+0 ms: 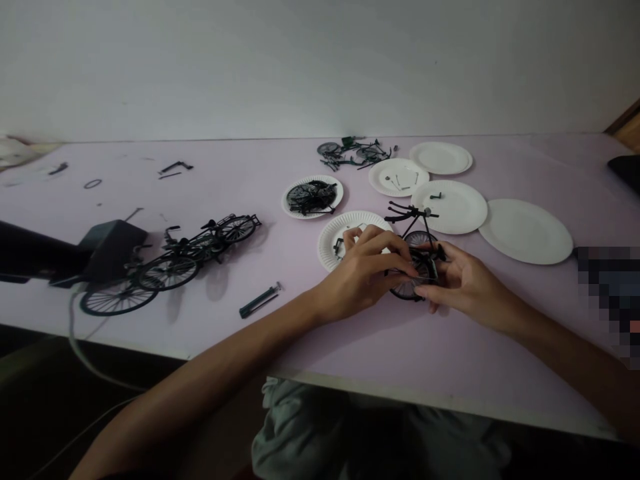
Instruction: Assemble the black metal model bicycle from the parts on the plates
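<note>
Model bicycle [421, 238]: between both hands, near side, right of centre; frame [413, 211] and wheels [405, 289] seem together, so apparently part-built.
Right hand [460, 280]: thumb and fingers grasp the model.
Left hand [363, 273]: fingertips bunched at a wheel; cannot tell what they pinch.
Loose parts [353, 157]: far cluster, likely still unfitted.
Near plate [350, 223]: small dark pieces, partly behind the left hand.
Leftmost plate [287, 198]: dark bicycle parts, heaped.
Far plate [380, 173]: thin slivers.
Middle-right plate [463, 210]: one dark piece.
</note>
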Motion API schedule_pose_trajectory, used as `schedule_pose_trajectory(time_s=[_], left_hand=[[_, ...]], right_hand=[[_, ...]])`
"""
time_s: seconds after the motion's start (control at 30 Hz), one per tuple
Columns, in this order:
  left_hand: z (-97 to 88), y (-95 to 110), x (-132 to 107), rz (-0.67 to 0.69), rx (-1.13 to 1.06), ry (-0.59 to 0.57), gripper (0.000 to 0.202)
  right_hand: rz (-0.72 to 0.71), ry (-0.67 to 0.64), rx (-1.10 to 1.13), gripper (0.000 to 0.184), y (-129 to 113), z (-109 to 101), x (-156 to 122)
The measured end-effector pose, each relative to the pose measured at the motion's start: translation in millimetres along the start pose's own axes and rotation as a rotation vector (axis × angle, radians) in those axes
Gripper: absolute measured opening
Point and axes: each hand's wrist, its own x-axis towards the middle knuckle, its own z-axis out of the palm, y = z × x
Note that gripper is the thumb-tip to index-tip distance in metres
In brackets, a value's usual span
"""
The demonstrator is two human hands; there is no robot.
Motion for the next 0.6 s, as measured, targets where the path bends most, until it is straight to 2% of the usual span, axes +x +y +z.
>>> schedule_pose_trajectory(time_s=[0.17,0.37,0.6], left_hand=[[-0.7,0.0,0.3,0.028,-0.004,-0.026,0.01],[-1.2,-0.6,1.3,-0.015,-0.013,-0.037,0.007],[-3.0,-0.7,0.8,0.093,-0.025,-0.041,0.01]], right_hand=[[0.007,-0.004,-0.002,0.059,0.4,-1.3,0.5],[0.005,-0.034,0.001,0.058,4.6,-2.5,0.5],[-0.014,-0.062,0.024,0.06,-0.3,-0.9,0.3]])
